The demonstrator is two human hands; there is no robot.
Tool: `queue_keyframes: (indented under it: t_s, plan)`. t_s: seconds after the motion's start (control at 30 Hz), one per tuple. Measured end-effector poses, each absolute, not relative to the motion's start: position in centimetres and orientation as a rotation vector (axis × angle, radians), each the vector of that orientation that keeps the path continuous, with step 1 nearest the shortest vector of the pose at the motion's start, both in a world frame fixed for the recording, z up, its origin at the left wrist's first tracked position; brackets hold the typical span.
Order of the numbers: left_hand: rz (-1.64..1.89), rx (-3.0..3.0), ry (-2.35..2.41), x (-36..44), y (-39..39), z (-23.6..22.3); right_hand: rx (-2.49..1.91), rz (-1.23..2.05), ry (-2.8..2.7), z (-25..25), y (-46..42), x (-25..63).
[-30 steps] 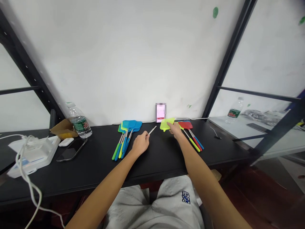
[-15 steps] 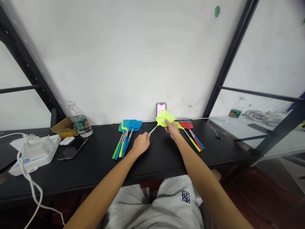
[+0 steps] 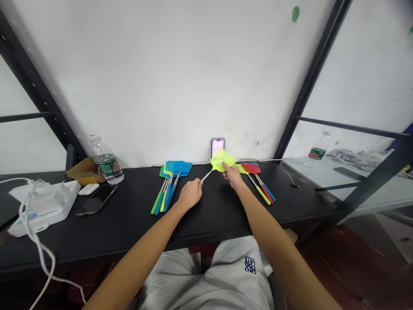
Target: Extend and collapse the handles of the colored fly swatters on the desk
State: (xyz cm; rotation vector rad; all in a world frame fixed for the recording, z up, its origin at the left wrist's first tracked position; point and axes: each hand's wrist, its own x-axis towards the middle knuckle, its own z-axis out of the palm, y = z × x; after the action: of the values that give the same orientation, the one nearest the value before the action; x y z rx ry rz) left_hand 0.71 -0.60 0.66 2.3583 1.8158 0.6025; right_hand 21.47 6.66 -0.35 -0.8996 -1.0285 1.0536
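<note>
Wall was white with some green smudges, black desk along it, dark posts either side, floor looked reddish.

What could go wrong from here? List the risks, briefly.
1. The yellow-green swatter head overlaps the upright phone in view; a forward push might knock the phone over.
2. The thin metal shaft runs from the left hand to that head, which the right hand grips; pulling them apart could strain the join.
3. The right hand might nudge the nearby red swatter.

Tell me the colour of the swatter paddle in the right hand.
Bright yellow-green swatter paddle, dotted with small holes; best in the head view.
</note>
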Motion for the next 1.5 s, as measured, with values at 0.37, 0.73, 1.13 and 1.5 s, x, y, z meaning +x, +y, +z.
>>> queue_keyframes:
  t_s: [0.37,0.73,1.13,1.5]
  plan:
    - [0.661,2.327,1.789,0.6,-0.5,0.6,-0.843,1.195,-1.070,-0.5,6.5,20.9]
    - [0.723,2.342,1.707,1.4,-0.4,0.7,-0.866,1.276,-1.243,-0.2,4.7,16.4]
    - [0.600,2.425,1.781,1.5,-0.1,0.8,-0.951,1.306,-1.148,0.1,4.9,17.5]
    - [0.473,2.580,1.707,0.8,-0.4,0.8,-1.027,1.110,-0.984,0.2,6.6,24.8]
